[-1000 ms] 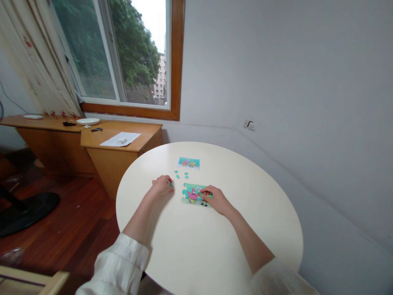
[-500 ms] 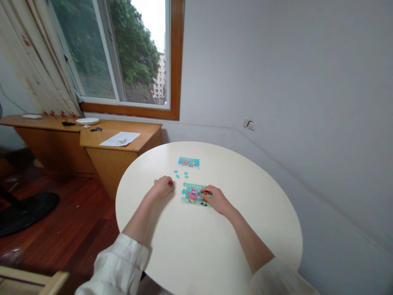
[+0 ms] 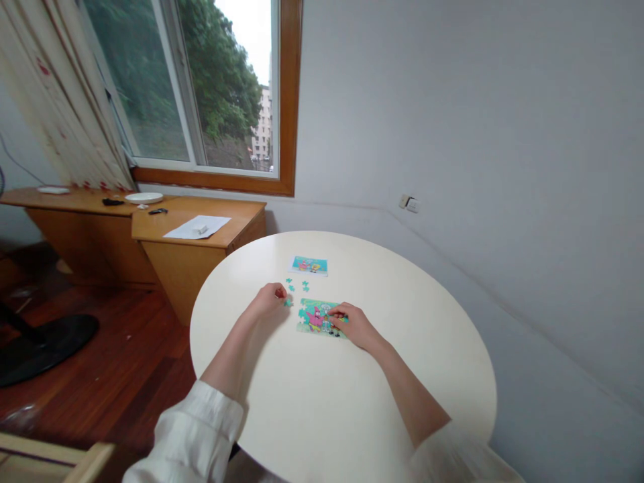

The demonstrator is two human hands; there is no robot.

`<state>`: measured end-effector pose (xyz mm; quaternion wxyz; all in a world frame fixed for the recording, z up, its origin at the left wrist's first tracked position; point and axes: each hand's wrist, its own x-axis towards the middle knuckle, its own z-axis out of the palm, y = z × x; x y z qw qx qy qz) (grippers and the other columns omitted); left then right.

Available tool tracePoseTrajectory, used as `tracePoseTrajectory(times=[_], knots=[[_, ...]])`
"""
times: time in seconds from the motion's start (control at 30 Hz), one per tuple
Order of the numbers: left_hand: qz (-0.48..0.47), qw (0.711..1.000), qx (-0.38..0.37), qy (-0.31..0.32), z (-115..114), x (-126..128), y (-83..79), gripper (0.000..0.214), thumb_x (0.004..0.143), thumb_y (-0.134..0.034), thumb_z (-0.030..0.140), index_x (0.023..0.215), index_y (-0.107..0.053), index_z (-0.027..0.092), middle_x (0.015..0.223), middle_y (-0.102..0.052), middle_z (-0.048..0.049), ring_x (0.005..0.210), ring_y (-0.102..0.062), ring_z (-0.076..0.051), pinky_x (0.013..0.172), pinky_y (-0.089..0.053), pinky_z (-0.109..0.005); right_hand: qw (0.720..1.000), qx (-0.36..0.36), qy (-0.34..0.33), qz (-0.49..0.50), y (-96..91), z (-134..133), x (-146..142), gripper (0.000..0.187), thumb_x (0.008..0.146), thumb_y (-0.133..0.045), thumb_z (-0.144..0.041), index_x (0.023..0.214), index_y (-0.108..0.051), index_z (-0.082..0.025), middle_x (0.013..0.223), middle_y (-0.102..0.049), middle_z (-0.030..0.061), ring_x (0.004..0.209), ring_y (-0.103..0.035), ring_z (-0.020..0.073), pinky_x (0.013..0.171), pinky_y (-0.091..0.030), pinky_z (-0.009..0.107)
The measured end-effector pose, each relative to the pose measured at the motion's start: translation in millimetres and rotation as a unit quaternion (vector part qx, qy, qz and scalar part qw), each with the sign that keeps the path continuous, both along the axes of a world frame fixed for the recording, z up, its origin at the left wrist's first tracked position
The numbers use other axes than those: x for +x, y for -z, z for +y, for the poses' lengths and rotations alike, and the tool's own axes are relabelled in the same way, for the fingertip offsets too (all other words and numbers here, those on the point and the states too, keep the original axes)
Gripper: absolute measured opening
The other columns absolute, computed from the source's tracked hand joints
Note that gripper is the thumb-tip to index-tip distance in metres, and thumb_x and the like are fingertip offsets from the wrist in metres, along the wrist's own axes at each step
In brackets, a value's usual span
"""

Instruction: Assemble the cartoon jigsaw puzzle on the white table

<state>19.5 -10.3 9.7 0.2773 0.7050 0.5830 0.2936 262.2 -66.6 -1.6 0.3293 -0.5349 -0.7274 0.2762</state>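
Far left, a wooden cabinet (image 3: pixel 176 258) carries a sheet of paper (image 3: pixel 194 228). Moving right, on the round white desk (image 3: pixel 312 396): left hand (image 3: pixel 265 299), palm side down, thumb and fingers drawn together, appears to pinch a small teal piece (image 3: pixel 288 302) at the fingertips; cannot tell whether the piece is lifted or touching the desk. Just beyond it lie four loose pieces (image 3: pixel 305 284), in a small cluster below the picture card (image 3: pixel 308 265), which lies flat farther from the person. Next right, the part-joined puzzle (image 3: pixel 314 320) lies flat near the middle of the desk, long axis running roughly left to right across the person's front. Its left edge is notched, white showing in the gaps, and faces the left hand; the teal piece sits between the two, apart from that edge. Left hand is the nearer to the notches. Right hand (image 3: pixel 355 327) rests over the puzzle's right part, fingers bent and touching it; cannot tell whether they grip or merely steady.
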Motion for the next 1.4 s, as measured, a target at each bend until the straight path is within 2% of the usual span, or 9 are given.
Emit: tracePoseTrajectory(times=[0.23,0.4,0.57,0.77,0.9,1.03,1.13,1.23,1.4], knots=[[-0.050,0.999,-0.008,-0.014,-3,1,-9.6,0.031,0.064,-0.052,0.015,0.091,-0.068,0.011,0.072,-0.064,-0.0039,0.056,-0.052,-0.012,0.052,-0.038,-0.022,1.000,0.014,-0.002,0.002,2.9,1,1,0.015,0.073,-0.056,-0.022,0.083,-0.067,-0.017,0.079,-0.059,0.0030,0.071,-0.057,0.0131,0.069,-0.045,0.026],[-0.107,0.994,-0.007,0.005,-5,11,-10.1,0.025,0.067,-0.050,0.014,0.082,-0.069,0.010,0.065,-0.063,-0.0037,0.055,-0.051,-0.012,0.053,-0.039,-0.022,0.999,0.043,0.016,0.003,5.0,4,2,0.015,0.073,-0.054,-0.022,0.079,-0.066,-0.017,0.076,-0.060,0.0031,0.068,-0.055,0.0133,0.068,-0.044,0.027],[-0.201,0.977,-0.014,0.069,-14,38,-0.5,0.014,0.065,-0.057,0.017,0.075,-0.065,0.012,0.061,-0.061,-0.0017,0.056,-0.052,-0.011,0.054,-0.040,-0.022,0.996,0.067,0.051,0.038,2.4,4,-1,0.018,0.074,-0.050,-0.028,0.074,-0.064,-0.017,0.070,-0.062,0.0025,0.066,-0.054,0.0139,0.065,-0.044,0.027],[-0.304,0.938,-0.075,0.150,-34,60,-0.9,0.016,0.057,-0.064,0.019,0.069,-0.054,0.013,0.054,-0.056,0.0022,0.050,-0.049,-0.008,0.052,-0.037,-0.021,0.993,0.023,-0.001,0.116,-4.4,1,-7,0.029,0.074,-0.052,-0.039,0.081,-0.066,-0.015,0.074,-0.066,0.0043,0.067,-0.057,0.0142,0.065,-0.046,0.028],[-0.322,0.932,-0.075,0.147,-37,62,-1.4,0.020,0.056,-0.067,0.022,0.063,-0.050,0.014,0.049,-0.051,0.0046,0.047,-0.045,-0.006,0.049,-0.034,-0.020,0.990,-0.025,-0.033,0.138,-8.1,-4,-12,0.033,0.068,-0.061,-0.043,0.082,-0.067,-0.014,0.069,-0.065,0.0036,0.062,-0.055,0.0132,0.059,-0.046,0.027],[-0.318,0.934,-0.074,0.145,-34,63,2.2,0.021,0.055,-0.068,0.023,0.062,-0.050,0.014,0.051,-0.051,0.0043,0.047,-0.044,-0.006,0.049,-0.033,-0.020,0.989,-0.033,-0.034,0.141,-8.4,-5,-13,0.033,0.064,-0.065,-0.044,0.075,-0.066,-0.013,0.064,-0.063,0.0026,0.058,-0.055,0.0126,0.057,-0.046,0.027],[-0.300,0.944,-0.059,0.121,-31,62,2.0,0.016,0.059,-0.065,0.022,0.061,-0.050,0.015,0.050,-0.049,0.0039,0.047,-0.044,-0.007,0.049,-0.033,-0.021,0.990,-0.016,-0.005,0.142,-8.0,-1,-9,0.032,0.065,-0.064,-0.045,0.071,-0.063,-0.014,0.063,-0.062,0.0022,0.059,-0.054,0.0128,0.058,-0.046,0.027],[-0.289,0.952,-0.046,0.085,-30,58,-1.4,0.010,0.062,-0.060,0.018,0.061,-0.050,0.016,0.051,-0.051,0.0025,0.048,-0.046,-0.008,0.050,-0.034,-0.022,0.985,0.029,0.054,0.162,-7.5,6,2,0.031,0.066,-0.061,-0.046,0.071,-0.060,-0.015,0.067,-0.061,0.0035,0.061,-0.055,0.0134,0.061,-0.046,0.027],[-0.267,0.960,-0.038,0.069,-32,56,-5.9,0.008,0.064,-0.057,0.017,0.061,-0.049,0.016,0.053,-0.052,0.0022,0.049,-0.046,-0.008,0.051,-0.034,-0.022,0.970,0.070,0.150,0.179,-4.2,18,23,0.035,0.066,-0.058,-0.045,0.082,-0.061,-0.014,0.071,-0.062,0.0053,0.059,-0.054,0.0133,0.060,-0.047,0.028]])
